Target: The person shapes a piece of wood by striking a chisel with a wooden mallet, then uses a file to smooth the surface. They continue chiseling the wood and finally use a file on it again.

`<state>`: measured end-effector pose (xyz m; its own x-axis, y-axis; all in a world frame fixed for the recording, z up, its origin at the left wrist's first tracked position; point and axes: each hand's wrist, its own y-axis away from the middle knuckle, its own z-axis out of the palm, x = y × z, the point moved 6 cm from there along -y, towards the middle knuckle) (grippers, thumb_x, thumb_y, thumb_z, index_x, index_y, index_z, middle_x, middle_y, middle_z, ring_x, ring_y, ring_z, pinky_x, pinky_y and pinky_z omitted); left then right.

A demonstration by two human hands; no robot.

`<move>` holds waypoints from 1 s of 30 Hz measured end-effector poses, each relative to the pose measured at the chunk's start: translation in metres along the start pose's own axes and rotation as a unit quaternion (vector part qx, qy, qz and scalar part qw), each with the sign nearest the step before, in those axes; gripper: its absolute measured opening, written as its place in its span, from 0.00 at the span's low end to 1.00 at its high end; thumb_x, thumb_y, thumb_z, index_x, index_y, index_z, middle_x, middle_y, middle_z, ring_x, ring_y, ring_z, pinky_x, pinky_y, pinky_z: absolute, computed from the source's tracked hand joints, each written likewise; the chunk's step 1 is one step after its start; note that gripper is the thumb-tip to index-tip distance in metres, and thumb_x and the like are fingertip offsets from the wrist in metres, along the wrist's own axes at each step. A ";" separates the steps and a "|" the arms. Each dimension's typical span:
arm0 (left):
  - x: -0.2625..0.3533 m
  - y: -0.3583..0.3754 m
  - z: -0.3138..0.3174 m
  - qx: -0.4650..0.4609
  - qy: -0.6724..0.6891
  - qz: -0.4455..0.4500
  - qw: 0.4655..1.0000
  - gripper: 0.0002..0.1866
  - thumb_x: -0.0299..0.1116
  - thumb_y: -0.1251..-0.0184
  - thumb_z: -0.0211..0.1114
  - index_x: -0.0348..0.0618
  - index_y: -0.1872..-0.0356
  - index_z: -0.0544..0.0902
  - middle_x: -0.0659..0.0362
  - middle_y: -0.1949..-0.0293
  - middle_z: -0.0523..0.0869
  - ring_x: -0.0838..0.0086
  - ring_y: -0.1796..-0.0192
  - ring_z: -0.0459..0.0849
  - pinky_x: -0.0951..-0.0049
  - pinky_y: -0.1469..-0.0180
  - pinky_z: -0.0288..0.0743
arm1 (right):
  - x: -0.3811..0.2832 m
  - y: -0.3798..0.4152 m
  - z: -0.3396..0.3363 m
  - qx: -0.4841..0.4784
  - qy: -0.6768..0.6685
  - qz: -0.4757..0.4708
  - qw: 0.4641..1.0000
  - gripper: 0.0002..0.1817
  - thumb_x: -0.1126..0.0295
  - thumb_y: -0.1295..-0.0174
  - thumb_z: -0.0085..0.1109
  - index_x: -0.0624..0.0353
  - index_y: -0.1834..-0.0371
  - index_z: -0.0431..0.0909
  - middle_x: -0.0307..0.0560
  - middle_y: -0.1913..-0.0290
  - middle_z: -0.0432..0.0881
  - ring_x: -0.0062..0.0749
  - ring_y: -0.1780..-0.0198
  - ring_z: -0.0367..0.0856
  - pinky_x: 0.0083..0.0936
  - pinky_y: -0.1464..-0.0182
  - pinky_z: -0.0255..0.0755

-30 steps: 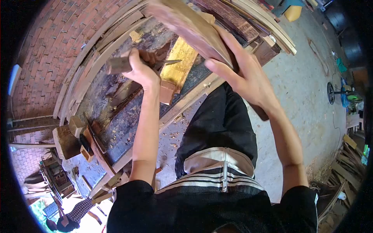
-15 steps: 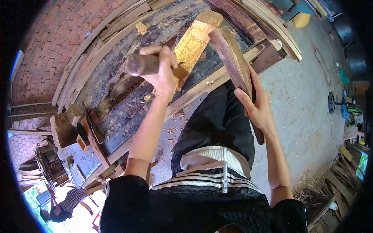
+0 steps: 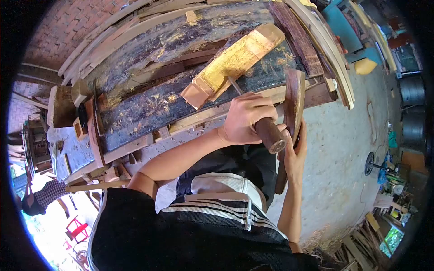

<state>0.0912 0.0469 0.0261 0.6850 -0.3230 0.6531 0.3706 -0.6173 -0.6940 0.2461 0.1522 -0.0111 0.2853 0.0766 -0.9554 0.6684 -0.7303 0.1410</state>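
Observation:
My left hand (image 3: 251,118) is closed around the dark round handle (image 3: 270,135) of a chisel-like tool. Its thin metal shaft (image 3: 235,86) points at a yellow carved wood block (image 3: 239,56); whether the tip touches it is unclear. The block lies slanted on the dark workbench (image 3: 149,113). Beside the tool handle, my right hand (image 3: 294,156) grips a long brown wooden piece (image 3: 294,97) that stands up past the bench edge. Part of this piece and some fingers are hidden behind the handle and my left hand.
Long wooden strips (image 3: 323,40) lie along the bench's right end. A small wood offcut (image 3: 191,18) rests at the back. A clamp-like wooden piece (image 3: 92,131) is at the left. Another person (image 3: 47,195) is at the far lower left, and a fan (image 3: 370,163) stands at the right.
My left hand and the tool have moved right and down, close to my right hand. The yellow block appears more slanted. The whole view has also shifted.

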 end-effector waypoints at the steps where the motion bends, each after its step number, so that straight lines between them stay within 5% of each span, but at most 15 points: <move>1: 0.001 0.000 0.000 0.010 0.001 0.004 1.000 0.16 0.32 0.54 0.81 0.46 0.76 0.78 0.59 0.76 0.77 0.63 0.74 0.78 0.66 0.70 0.67 | 0.000 0.000 -0.003 0.007 0.013 -0.026 1.000 0.34 0.60 0.29 0.62 0.52 0.23 0.61 0.42 0.57 0.80 0.17 0.76 0.72 0.17 0.79 0.67; 6: -0.006 -0.004 -0.020 0.098 0.045 0.021 0.994 0.13 0.28 0.51 0.78 0.44 0.79 0.77 0.60 0.81 0.77 0.65 0.81 0.76 0.68 0.76 0.68 | 0.008 0.005 -0.008 0.016 -0.007 0.055 0.998 0.34 0.58 0.29 0.62 0.53 0.23 0.61 0.42 0.60 0.79 0.18 0.78 0.72 0.18 0.80 0.67; 12: -0.037 -0.026 -0.070 0.251 0.069 -0.102 0.960 0.12 0.28 0.41 0.77 0.40 0.76 0.79 0.67 0.79 0.80 0.85 0.76 0.75 0.80 0.75 0.68 | -0.001 0.005 0.000 0.006 0.014 0.062 0.998 0.38 0.54 0.31 0.64 0.53 0.22 0.60 0.42 0.62 0.79 0.19 0.79 0.72 0.19 0.80 0.68; 15: -0.064 -0.024 -0.080 0.264 0.133 -0.213 0.931 0.11 0.29 0.42 0.78 0.40 0.72 0.81 0.68 0.77 0.82 0.85 0.74 0.77 0.79 0.71 0.72 | -0.011 0.001 0.008 -0.006 -0.006 0.041 0.999 0.39 0.55 0.31 0.64 0.55 0.21 0.59 0.42 0.64 0.79 0.18 0.79 0.72 0.19 0.80 0.67; 17: -0.064 -0.029 -0.081 0.249 0.096 -0.179 0.947 0.09 0.30 0.36 0.73 0.42 0.69 0.80 0.62 0.78 0.81 0.81 0.80 0.76 0.77 0.78 0.69 | -0.025 -0.006 0.011 -0.020 -0.023 0.044 0.999 0.39 0.55 0.31 0.64 0.57 0.22 0.59 0.42 0.64 0.79 0.17 0.79 0.72 0.17 0.80 0.66; 22: -0.054 -0.045 -0.065 0.181 0.098 -0.193 0.959 0.09 0.30 0.42 0.76 0.39 0.67 0.84 0.63 0.73 0.85 0.83 0.72 0.81 0.78 0.68 0.76 | -0.139 -0.023 0.012 -0.024 -0.062 -0.150 0.986 0.38 0.57 0.32 0.63 0.62 0.24 0.60 0.40 0.64 0.79 0.14 0.79 0.70 0.14 0.81 0.63; 27: -0.045 -0.046 -0.045 0.107 0.062 -0.124 0.985 0.14 0.29 0.55 0.78 0.36 0.65 0.87 0.57 0.72 0.87 0.77 0.70 0.84 0.73 0.61 0.80 | -0.211 -0.016 0.028 -0.057 0.175 -0.441 0.879 0.30 0.75 0.38 0.57 0.66 0.30 0.70 0.50 0.44 0.79 0.27 0.48 0.78 0.23 0.51 0.76; 30: -0.047 -0.040 -0.044 0.133 0.091 -0.101 0.982 0.15 0.28 0.56 0.79 0.37 0.66 0.86 0.57 0.72 0.87 0.78 0.69 0.83 0.72 0.61 0.79 | -0.193 -0.031 0.034 -0.127 0.335 -0.367 0.859 0.31 0.72 0.36 0.58 0.68 0.28 0.67 0.51 0.44 0.80 0.29 0.50 0.79 0.24 0.47 0.75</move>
<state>0.0166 0.0555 0.0358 0.4662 -0.3502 0.8124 0.6544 -0.4815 -0.5830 0.1473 0.1367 0.1598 -0.0021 0.8882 -0.4595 0.9410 -0.1537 -0.3015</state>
